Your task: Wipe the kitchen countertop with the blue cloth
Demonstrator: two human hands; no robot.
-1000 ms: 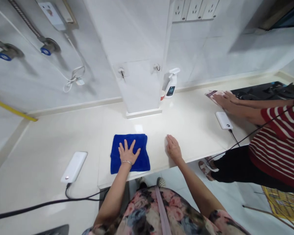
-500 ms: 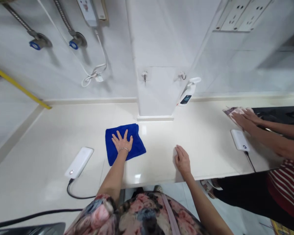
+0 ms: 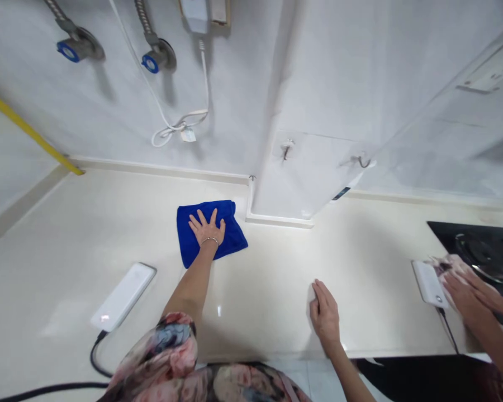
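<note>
My left hand [image 3: 207, 228] lies flat with fingers spread on a folded blue cloth [image 3: 230, 237], pressing it against the cream countertop [image 3: 276, 273] close to the foot of a white tiled pillar [image 3: 314, 167]. My right hand [image 3: 326, 312] rests palm down on the bare countertop near its front edge, fingers stretched together, holding nothing.
A white power bank [image 3: 123, 288] with a black cable lies to the left. At the right, another person's hands [image 3: 471, 287] press a pinkish cloth beside a second white power bank [image 3: 430, 283] and a black stove [image 3: 478, 248]. Two blue-capped pipe valves [image 3: 151, 62] and a white cord hang on the wall.
My left hand has pushed the blue cloth farther back toward the wall and pillar. My right hand stayed on the counter. The view has swung left and the other person's hands moved toward the stove.
</note>
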